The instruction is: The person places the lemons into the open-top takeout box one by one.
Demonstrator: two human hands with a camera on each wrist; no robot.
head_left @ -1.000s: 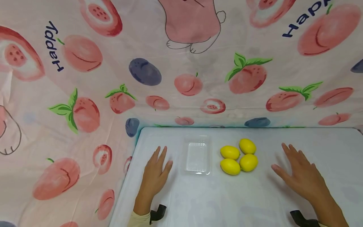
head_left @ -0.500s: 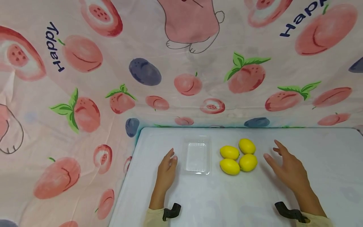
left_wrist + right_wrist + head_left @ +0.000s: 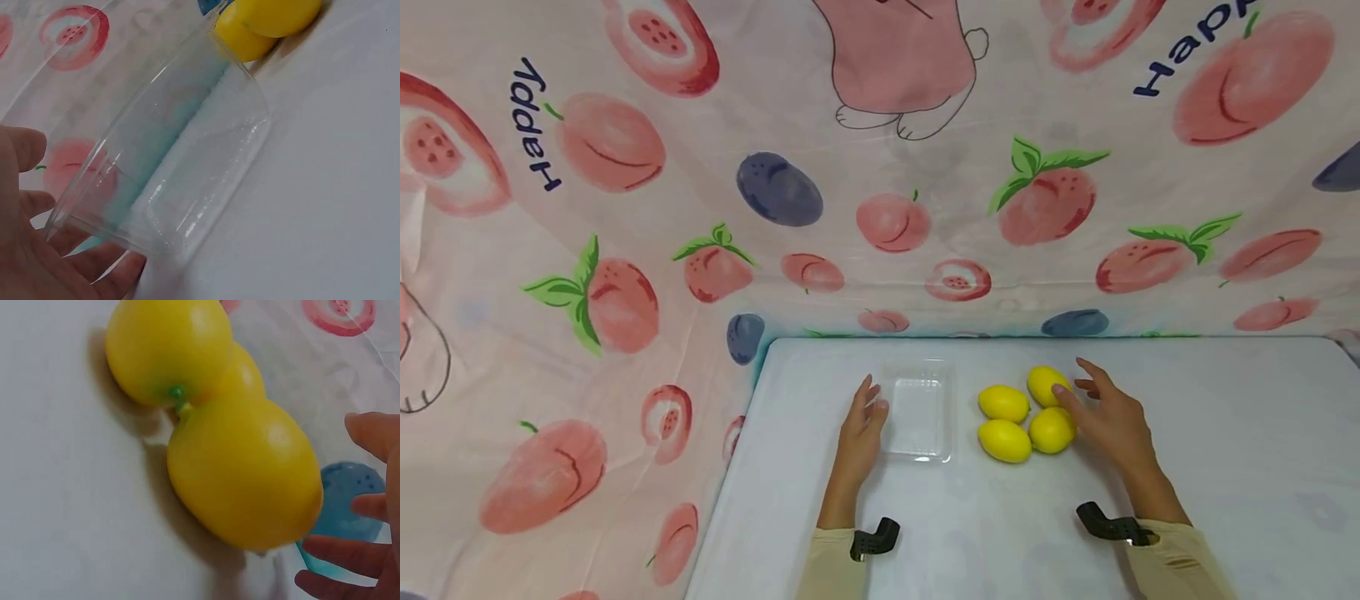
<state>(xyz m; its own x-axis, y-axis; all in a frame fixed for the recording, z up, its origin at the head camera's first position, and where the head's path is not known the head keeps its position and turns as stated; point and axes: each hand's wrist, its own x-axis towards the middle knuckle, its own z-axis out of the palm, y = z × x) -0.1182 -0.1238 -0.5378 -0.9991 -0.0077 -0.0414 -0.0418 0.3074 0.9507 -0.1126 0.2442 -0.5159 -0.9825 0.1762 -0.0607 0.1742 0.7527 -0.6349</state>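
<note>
A clear plastic tray stands on the white table, see-through and with nothing in it. My left hand is at its left side, fingers relaxed; in the left wrist view the fingers lie along the end wall of the tray. Several yellow lemons sit grouped to the right of the tray. My right hand hovers at the right side of the group, thumb and fingers apart, the thumb overlapping the back right lemon. In the right wrist view the fingers are spread beside the nearest lemon, holding nothing.
The white table ends at a fruit-printed cloth hanging behind and along the left. Black wrist mounts sit on both forearms.
Both hands have moved inward: the left hand rightward to the tray's left side, the right hand leftward to the lemons. The tray and lemons stay where they were.
</note>
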